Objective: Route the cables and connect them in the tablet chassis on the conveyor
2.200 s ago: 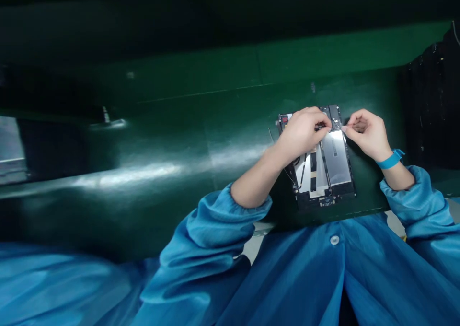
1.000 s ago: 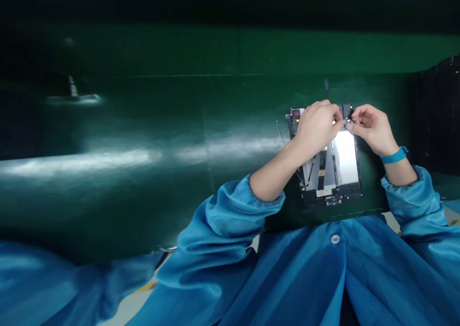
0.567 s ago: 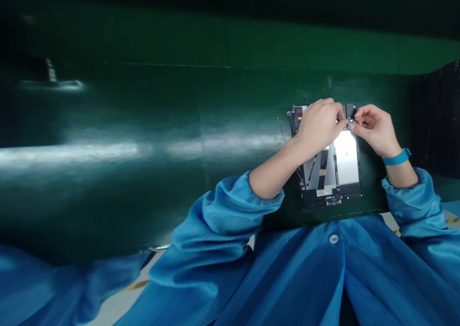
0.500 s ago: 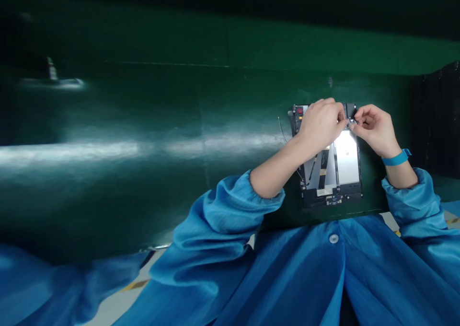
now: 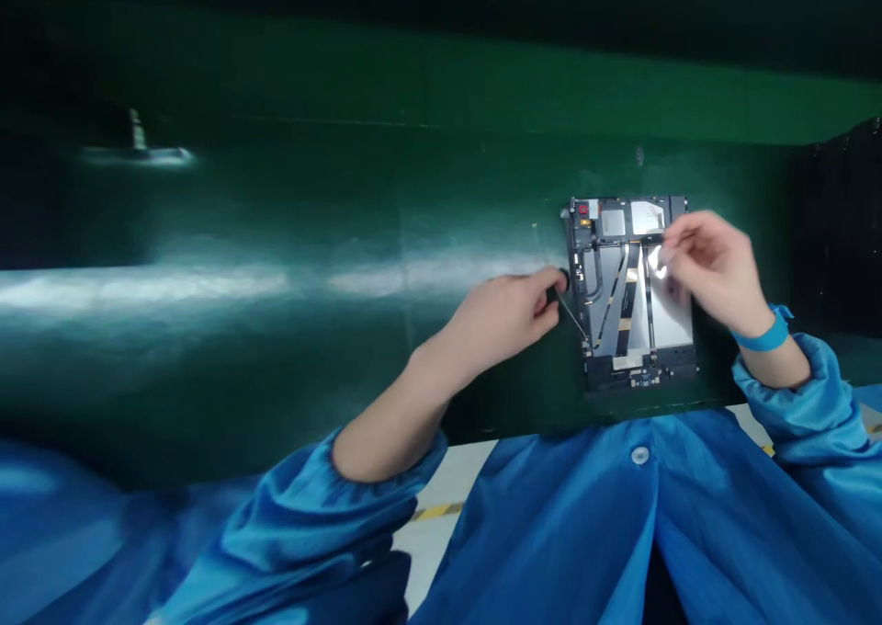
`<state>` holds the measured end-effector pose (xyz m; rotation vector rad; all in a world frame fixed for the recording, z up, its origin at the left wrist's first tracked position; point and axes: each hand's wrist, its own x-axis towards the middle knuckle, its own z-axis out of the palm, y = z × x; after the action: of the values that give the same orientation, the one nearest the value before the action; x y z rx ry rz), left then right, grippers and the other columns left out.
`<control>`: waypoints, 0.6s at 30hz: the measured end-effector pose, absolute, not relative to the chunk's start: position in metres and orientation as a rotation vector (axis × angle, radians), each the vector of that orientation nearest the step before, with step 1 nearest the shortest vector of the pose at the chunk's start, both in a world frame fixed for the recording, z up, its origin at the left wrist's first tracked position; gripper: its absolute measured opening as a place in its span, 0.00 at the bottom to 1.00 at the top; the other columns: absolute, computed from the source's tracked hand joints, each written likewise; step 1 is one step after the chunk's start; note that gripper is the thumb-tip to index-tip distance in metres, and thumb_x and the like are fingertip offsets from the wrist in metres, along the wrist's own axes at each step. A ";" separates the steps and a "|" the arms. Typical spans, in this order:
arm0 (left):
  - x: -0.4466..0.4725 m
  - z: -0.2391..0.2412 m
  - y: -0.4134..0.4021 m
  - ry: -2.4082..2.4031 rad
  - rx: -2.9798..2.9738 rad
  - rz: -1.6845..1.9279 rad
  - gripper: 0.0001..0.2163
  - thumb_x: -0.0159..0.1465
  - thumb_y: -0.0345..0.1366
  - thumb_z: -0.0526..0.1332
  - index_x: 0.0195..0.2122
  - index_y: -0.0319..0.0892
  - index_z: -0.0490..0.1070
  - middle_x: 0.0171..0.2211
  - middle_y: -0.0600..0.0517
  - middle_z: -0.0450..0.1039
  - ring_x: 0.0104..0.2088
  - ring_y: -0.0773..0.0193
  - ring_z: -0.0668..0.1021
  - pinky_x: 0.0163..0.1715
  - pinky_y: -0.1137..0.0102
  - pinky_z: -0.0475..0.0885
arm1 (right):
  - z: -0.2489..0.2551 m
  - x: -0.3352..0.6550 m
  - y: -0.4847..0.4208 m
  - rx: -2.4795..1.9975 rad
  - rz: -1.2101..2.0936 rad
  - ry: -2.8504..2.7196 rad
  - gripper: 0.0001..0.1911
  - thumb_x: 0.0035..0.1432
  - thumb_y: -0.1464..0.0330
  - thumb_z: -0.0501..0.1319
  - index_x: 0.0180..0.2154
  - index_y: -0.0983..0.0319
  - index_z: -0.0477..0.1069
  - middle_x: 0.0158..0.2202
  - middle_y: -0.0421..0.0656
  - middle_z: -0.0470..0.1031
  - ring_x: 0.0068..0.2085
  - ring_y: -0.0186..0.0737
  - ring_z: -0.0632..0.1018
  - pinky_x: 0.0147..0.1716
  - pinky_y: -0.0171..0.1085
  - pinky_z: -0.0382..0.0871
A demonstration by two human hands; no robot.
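An opened tablet (image 5: 630, 331) lies face down on the green work surface (image 5: 310, 331), showing its metal shields, flex cables and a bright silvery panel. My left hand (image 5: 506, 311) rests on the surface just left of the tablet. Its fingers are curled, and the fingertips pinch a small dark bit beside a thin wire (image 5: 571, 317) at the tablet's left edge. My right hand (image 5: 709, 267) hovers over the tablet's upper right part, slightly blurred, with thumb and forefinger pinched on a small shiny piece (image 5: 654, 257). A blue band circles that wrist.
A dark bulky object (image 5: 841, 221) stands at the right edge of the surface. Far left, a small pale item (image 5: 138, 133) sits in a streak of glare. Below the near edge shows light floor with a yellow stripe (image 5: 434, 512).
My left hand has left the tablet's top and moved left and down to its left edge, uncovering the upper boards. My right hand has lifted slightly, still pinched.
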<state>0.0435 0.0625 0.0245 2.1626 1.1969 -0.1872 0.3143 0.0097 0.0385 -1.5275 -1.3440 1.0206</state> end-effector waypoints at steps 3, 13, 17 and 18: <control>0.033 0.026 0.042 1.192 2.263 0.035 0.09 0.69 0.34 0.56 0.38 0.48 0.76 0.30 0.51 0.77 0.29 0.57 0.78 0.32 0.63 0.70 | 0.050 0.273 0.003 -1.439 1.267 -1.730 0.12 0.58 0.71 0.68 0.45 0.59 0.75 0.37 0.39 0.79 0.30 0.33 0.74 0.34 0.36 0.70; 0.045 0.037 0.013 1.285 1.795 0.700 0.25 0.69 0.38 0.64 0.66 0.51 0.65 0.47 0.48 0.78 0.33 0.62 0.77 0.39 0.64 0.78 | 0.043 0.274 0.005 -1.264 1.165 -2.207 0.09 0.60 0.78 0.63 0.31 0.60 0.71 0.29 0.37 0.75 0.29 0.34 0.74 0.33 0.33 0.66; 0.051 0.013 0.000 1.206 1.401 0.598 0.33 0.66 0.34 0.65 0.70 0.52 0.57 0.49 0.48 0.73 0.26 0.70 0.74 0.28 0.71 0.74 | 0.041 0.285 0.011 -1.115 1.013 -2.261 0.10 0.65 0.77 0.59 0.32 0.59 0.72 0.31 0.41 0.77 0.33 0.38 0.75 0.36 0.36 0.69; 0.053 0.009 -0.003 1.145 1.329 0.557 0.32 0.65 0.34 0.65 0.69 0.52 0.58 0.49 0.49 0.71 0.25 0.72 0.73 0.26 0.72 0.73 | 0.037 0.284 0.013 -1.086 0.962 -2.263 0.10 0.67 0.76 0.58 0.33 0.59 0.72 0.31 0.42 0.78 0.34 0.39 0.76 0.37 0.37 0.70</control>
<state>0.0528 -0.0025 0.0088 1.3290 1.1445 0.5569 0.2841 0.0128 0.0371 -1.0859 -2.2629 0.9615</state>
